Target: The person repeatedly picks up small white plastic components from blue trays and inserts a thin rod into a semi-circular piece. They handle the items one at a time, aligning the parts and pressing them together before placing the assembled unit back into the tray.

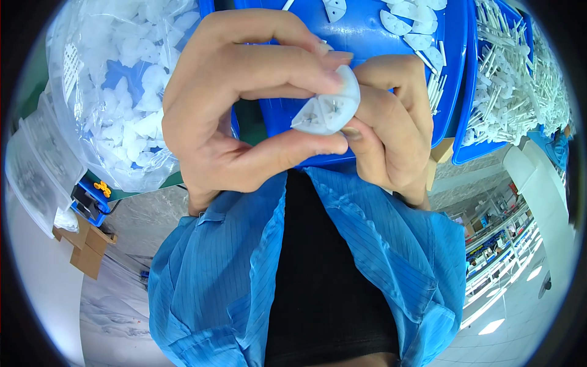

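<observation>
A white plastic piece (329, 113) with a rounded outer edge and ribbed hollow sections sits between my hands, above the near edge of a blue tray (361, 38). My left hand (211, 101) grips it from the left, thumb below and fingers above. From the right, my right hand (394, 125) is closed, its curled fingers and thumb pinching the piece's right edge. My fingers cover part of the piece, so its far side is hidden. Flat, rounded white pieces (419, 18) and thin white sticks (435, 88) lie in the tray.
At the left, a clear plastic bag (131, 122) holds many white flakes or shells. A blue bin (461, 144) at the right is heaped with white stick-like parts (504, 79). Translucent boxes (46, 159), a small blue bin (92, 205) and cardboard (88, 251) stand lower left.
</observation>
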Demonstrator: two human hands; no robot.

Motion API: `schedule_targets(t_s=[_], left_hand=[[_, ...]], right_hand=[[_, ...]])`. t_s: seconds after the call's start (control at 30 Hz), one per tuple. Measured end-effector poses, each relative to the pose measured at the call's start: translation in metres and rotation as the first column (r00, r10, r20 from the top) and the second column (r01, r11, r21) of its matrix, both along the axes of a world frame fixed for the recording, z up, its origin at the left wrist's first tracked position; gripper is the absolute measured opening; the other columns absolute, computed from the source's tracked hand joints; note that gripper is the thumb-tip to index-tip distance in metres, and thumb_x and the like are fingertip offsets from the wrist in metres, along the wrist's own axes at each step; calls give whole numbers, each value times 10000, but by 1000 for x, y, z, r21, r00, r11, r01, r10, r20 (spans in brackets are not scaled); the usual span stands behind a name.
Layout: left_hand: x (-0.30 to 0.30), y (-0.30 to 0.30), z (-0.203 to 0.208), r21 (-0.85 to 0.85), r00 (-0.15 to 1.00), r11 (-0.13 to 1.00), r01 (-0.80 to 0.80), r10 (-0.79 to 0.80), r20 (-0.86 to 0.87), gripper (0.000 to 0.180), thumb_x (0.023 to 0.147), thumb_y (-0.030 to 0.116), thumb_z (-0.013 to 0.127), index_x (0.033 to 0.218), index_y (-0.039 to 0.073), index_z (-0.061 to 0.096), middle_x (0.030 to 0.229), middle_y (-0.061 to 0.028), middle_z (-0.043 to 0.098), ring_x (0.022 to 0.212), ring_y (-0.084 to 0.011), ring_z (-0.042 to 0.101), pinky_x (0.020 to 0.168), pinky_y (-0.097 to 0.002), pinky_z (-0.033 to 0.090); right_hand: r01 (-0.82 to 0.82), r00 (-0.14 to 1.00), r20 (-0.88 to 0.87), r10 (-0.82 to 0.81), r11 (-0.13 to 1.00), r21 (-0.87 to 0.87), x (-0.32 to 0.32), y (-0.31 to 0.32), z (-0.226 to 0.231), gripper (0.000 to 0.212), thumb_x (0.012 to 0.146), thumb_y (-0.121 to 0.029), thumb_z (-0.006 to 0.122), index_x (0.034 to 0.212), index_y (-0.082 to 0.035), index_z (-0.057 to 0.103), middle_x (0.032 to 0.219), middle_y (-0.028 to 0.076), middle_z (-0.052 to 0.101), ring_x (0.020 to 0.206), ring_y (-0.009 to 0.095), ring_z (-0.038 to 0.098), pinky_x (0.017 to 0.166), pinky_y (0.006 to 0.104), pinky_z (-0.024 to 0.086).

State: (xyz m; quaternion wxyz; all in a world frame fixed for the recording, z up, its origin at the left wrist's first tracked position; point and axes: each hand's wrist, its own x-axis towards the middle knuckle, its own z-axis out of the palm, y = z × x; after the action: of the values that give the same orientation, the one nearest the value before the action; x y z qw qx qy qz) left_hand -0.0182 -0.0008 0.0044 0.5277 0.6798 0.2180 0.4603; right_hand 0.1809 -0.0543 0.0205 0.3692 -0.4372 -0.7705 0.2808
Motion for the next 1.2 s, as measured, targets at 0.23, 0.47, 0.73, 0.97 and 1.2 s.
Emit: schedule_targets(t_s=[0.23, 0.47, 0.73, 0.97, 1.2], left_hand=[[10, 5, -9, 325, 995, 941, -96, 99, 9, 340, 664, -13, 824, 915, -85, 608, 914, -207, 614, 804, -308, 688, 738, -411, 626], [5, 2, -7, 405, 998, 912, -58, 50, 30, 332, 739, 34, 800, 943, -77, 564, 959, -242, 591, 864, -428, 686, 737, -412, 626], [4, -10, -16, -163, 950, 968, -191, 224, 218, 364, 879, 264, 692, 1094, 6, 551, 1016, -167, 550, 877, -359, 696, 750, -371, 625], [7, -9, -8, -448, 890, 884, -134, 306, 339, 326, 913, 202, 616, 1127, -38, 565, 1101, -228, 560, 889, -366, 694, 753, -332, 618], [7, -9, -3, -468, 929, 854, -229, 335, 155, 335, 911, 199, 620, 1124, -54, 566, 1091, -223, 581, 888, -356, 695, 762, -321, 613]], right_hand=[[40, 950, -274, -149, 930, -365, -7, 3, 18, 119, 833, -36, 600, 928, 32, 623, 816, 88, 523, 718, 165, 467, 622, 283, 353], [66, 982, -119, -144, 862, -502, 4, 4, 27, 127, 891, -50, 567, 803, 37, 598, 710, 91, 559, 580, 156, 500, 505, 295, 359], [-87, 879, 445, 172, 975, -206, -12, -27, -5, 151, 700, -57, 613, 836, -18, 562, 810, 109, 534, 794, 252, 580, 729, 325, 515], [-8, 941, 300, 154, 899, -438, -4, -13, 20, 214, 817, -36, 649, 992, -25, 527, 733, 83, 619, 552, 180, 621, 500, 314, 509], [334, 929, -34, -370, 871, -359, -32, 2, 31, 103, 940, -39, 588, 1034, -15, 622, 753, 10, 630, 615, 24, 521, 540, 183, 399]])
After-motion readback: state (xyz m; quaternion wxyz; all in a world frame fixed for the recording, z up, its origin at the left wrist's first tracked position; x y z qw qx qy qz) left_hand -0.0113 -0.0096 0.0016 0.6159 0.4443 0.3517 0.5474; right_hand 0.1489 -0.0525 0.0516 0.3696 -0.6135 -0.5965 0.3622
